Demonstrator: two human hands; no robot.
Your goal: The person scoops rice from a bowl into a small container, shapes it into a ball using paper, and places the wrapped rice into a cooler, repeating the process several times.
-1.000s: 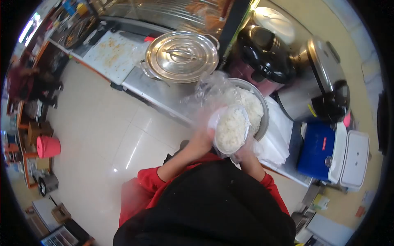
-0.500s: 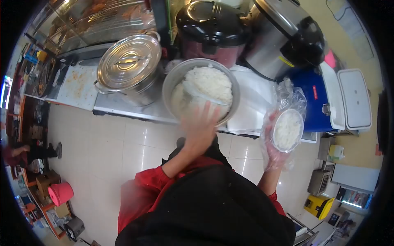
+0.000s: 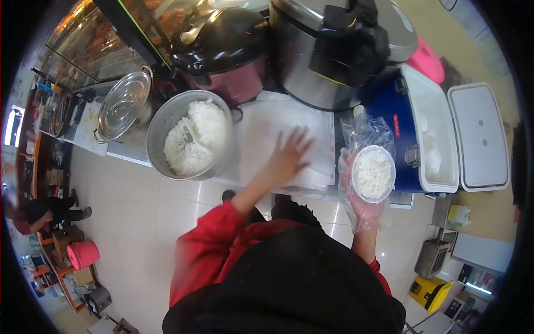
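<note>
My left hand (image 3: 286, 158) is over a stack of white paper sheets (image 3: 261, 125), fingers spread and slightly blurred, holding nothing. Whether it touches the paper is unclear. On the right, my right hand (image 3: 364, 209), covered in clear plastic, holds a small round bowl (image 3: 393, 177) filled with white rice (image 3: 372, 173). Loose clear plastic (image 3: 370, 132) bunches up behind the bowl. Left of the paper stands a large metal pot (image 3: 156, 136) of rice, with a pale scoop (image 3: 199, 139) lying in it.
A lidded steel pot (image 3: 123, 106) stands at the left. Behind the paper are a dark-lidded cooker (image 3: 219, 42) and a large steel cooker (image 3: 311, 72). An open blue cooler (image 3: 389, 136) is at the right. Another person (image 3: 50, 211) is at the far left.
My left hand has moved from the rice pot to the paper sheets on its right. The view has shifted right, showing more of the cooler. My right hand still holds the bowl.
</note>
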